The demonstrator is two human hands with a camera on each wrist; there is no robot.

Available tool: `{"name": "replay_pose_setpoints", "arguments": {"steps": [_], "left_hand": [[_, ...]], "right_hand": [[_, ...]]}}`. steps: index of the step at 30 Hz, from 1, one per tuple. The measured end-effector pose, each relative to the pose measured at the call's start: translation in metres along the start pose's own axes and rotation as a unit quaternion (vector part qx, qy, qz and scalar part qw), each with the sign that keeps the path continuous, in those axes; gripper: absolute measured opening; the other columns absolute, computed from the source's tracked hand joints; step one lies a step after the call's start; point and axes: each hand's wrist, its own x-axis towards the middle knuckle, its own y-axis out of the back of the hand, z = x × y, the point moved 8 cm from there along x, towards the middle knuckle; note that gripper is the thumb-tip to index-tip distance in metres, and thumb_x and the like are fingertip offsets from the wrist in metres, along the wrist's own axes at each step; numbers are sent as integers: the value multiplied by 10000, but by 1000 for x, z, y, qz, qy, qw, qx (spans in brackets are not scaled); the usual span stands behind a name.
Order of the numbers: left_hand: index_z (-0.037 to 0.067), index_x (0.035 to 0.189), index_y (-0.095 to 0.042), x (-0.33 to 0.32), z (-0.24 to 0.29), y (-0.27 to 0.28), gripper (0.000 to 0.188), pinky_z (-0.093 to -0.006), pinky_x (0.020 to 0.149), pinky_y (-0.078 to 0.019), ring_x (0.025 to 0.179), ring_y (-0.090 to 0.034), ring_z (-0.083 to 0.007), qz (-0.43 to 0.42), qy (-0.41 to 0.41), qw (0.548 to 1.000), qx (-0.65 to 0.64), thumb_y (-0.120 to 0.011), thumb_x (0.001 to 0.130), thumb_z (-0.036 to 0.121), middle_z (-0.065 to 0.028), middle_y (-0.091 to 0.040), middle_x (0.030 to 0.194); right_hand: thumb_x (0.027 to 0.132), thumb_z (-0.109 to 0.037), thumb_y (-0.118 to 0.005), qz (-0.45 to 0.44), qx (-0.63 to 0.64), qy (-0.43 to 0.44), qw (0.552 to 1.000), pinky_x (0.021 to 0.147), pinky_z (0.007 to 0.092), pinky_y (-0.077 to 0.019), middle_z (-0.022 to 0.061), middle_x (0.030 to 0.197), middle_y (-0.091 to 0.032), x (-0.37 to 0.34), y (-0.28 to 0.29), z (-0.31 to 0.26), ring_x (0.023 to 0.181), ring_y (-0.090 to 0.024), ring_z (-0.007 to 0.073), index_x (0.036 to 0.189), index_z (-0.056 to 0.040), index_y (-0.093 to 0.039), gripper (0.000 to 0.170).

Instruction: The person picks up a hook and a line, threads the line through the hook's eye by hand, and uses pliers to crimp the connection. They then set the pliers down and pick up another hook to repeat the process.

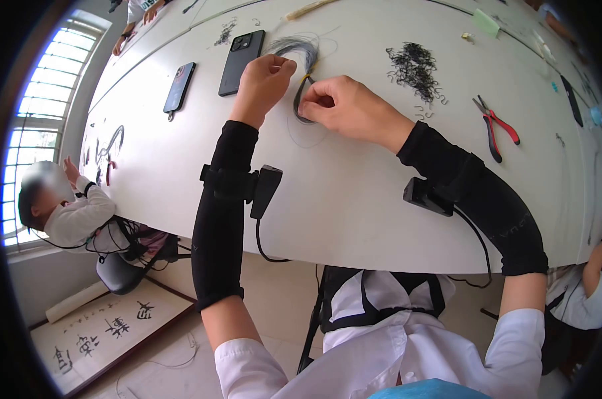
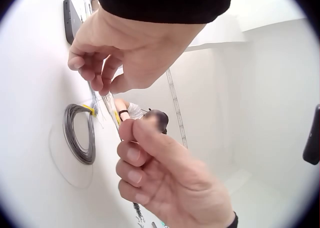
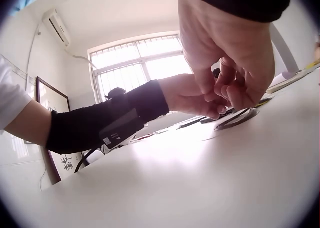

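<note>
A coil of thin grey wire (image 2: 80,153), bound with a yellow tie (image 1: 307,78), lies on the white table; its loose ends fan out at the far side. Above and beside it is my left hand (image 1: 264,86), with thumb and forefinger tips brought close together. My right hand (image 1: 357,110) overlaps the coil's near end in the head view. The left wrist view puts this right hand (image 2: 170,173) apart from the coil, thumb against a curled forefinger. I cannot tell whether either hand pinches a strand of wire.
A dark phone (image 1: 241,63) lies beside my left hand, another phone (image 1: 179,86) farther left. Right of my hands are a pile of small black hooks (image 1: 414,70) and red-handled pliers (image 1: 492,126). Another person (image 1: 75,206) sits at the table's left end.
</note>
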Motion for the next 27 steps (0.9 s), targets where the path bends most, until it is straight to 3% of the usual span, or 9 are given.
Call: {"name": "replay_pose_setpoints", "arguments": {"steps": [1,4,6,9,15,17,24,26,27], "left_hand": [[6,1030,-709,7,1,-2,341,-262,657,-461,721,-561,-107,13,-18,999,25,-692,930,331,-5,-658,845],[-31,934,-726,21,7,-9,356,-364,770,-540,815,-688,-294,40,-52,992,112,-669,870,315,-166,-713,826],[-39,889,-729,16,22,-6,321,-424,817,-556,869,-698,-417,79,-92,980,157,-620,846,259,-260,-707,817],[-34,879,-727,5,23,2,324,-402,778,-559,817,-713,-354,24,-62,969,236,-660,852,282,-214,-722,812],[-21,917,-737,-16,4,3,340,-303,673,-500,736,-635,-158,-69,-46,985,151,-731,882,317,-69,-706,824],[-11,909,-742,-16,1,5,310,-275,647,-459,689,-576,-136,-91,1,992,84,-733,887,298,-28,-664,784],[22,915,-746,-14,5,-3,326,-232,620,-386,661,-480,-94,-153,71,985,-42,-722,909,347,8,-592,764],[13,891,-736,-13,6,1,348,-241,636,-407,666,-497,-106,-105,56,993,-6,-728,903,361,8,-600,763],[9,879,-731,-14,6,2,360,-246,645,-418,668,-505,-112,-80,50,995,10,-731,900,368,8,-604,763]], "right_hand": [[945,-207,-674,8,2,9,1000,770,329,-529,119,860,-702,0,0,0,782,-661,209,1027,38,-690,259],[898,-205,-674,36,-123,38,991,812,384,-557,168,892,-724,-10,-1,-10,836,-707,308,934,13,-688,222],[892,-194,-691,27,-186,83,979,797,383,-544,157,861,-684,-19,-7,-17,811,-676,306,949,21,-671,224],[892,-180,-694,28,-221,99,970,801,395,-542,153,848,-661,-31,-8,-21,821,-671,314,960,24,-657,217],[887,-158,-675,24,-166,64,984,850,419,-555,196,928,-707,-27,-2,-16,907,-693,360,931,18,-666,181],[896,-170,-675,24,-128,39,991,850,415,-555,201,951,-715,-23,-1,-11,913,-697,353,955,19,-678,198],[941,-271,-687,5,49,-66,997,794,336,-534,121,899,-720,3,-15,13,831,-681,206,1020,32,-707,313],[984,-271,-657,-38,74,-77,994,762,276,-501,39,884,-701,-2,-14,9,816,-616,126,1045,33,-701,314],[969,-267,-659,-31,63,-62,996,765,296,-513,68,880,-711,-4,-11,6,806,-641,153,1021,30,-705,306]]}}
